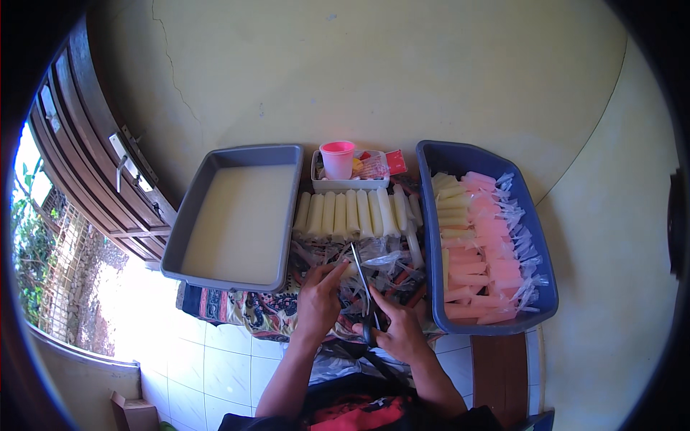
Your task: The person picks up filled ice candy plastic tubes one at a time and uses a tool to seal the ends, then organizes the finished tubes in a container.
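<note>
My right hand [401, 334] is closed round the black handles of a pair of scissors [361, 271], whose blades point away from me and look slightly parted. Just left of the blades, my left hand [320, 298] is closed, its index finger stretched toward them. Something small and pale shows at its fingertips, too hidden to name. Beyond both hands lies a row of filled plastic tubes [346, 214], pale yellow and standing side by side. Their clear, loose plastic ends [381, 255] spread toward my hands.
A grey tub [171, 248] of milky liquid stands left. To the right, a blue tub [552, 302] holds pink and yellow filled tubes. Behind the row, a white basket [338, 184] carries a pink cup [336, 159] and small packets. Patterned cloth [266, 312] hangs at the front; a door [108, 158] stands left.
</note>
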Demonstrator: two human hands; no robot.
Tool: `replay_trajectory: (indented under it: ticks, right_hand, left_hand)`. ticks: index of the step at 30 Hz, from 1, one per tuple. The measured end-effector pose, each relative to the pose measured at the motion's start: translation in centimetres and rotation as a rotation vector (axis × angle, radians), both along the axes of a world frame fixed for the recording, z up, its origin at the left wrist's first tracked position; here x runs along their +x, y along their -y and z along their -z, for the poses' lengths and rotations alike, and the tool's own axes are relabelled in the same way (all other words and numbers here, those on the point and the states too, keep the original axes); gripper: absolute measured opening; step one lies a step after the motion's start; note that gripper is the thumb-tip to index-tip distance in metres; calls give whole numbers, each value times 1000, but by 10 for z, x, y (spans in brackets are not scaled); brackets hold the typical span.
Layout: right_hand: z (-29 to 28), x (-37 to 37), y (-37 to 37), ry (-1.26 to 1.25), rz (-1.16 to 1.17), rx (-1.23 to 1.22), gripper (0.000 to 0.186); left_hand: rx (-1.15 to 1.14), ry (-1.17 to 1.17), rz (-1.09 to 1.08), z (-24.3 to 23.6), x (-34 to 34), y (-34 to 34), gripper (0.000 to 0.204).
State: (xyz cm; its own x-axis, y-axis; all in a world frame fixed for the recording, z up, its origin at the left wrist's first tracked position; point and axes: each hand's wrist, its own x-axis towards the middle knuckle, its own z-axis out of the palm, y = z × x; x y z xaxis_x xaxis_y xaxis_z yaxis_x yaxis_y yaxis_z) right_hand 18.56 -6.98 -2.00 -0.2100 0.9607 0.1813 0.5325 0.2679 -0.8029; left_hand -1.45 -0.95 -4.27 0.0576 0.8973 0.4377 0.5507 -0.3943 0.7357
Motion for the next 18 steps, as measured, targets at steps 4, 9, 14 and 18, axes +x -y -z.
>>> replay_trajectory:
  ticks: [4,9,14,18]
  right_hand:
    - [6,-5,3,-90,4,-29,93]
    - [6,-2,5,-65,-19,-179,95]
    - [12,-3,8,-151,-34,-244,94]
    - [20,-3,10,-211,-49,-239,93]
  left_hand:
    - [24,-25,-21,2,-1,-2,55]
    - [42,-52,-40,4,-2,-2,56]
    - [46,-83,-52,10,-4,-4,56]
    - [36,-100,-53,13,-5,-5,58]
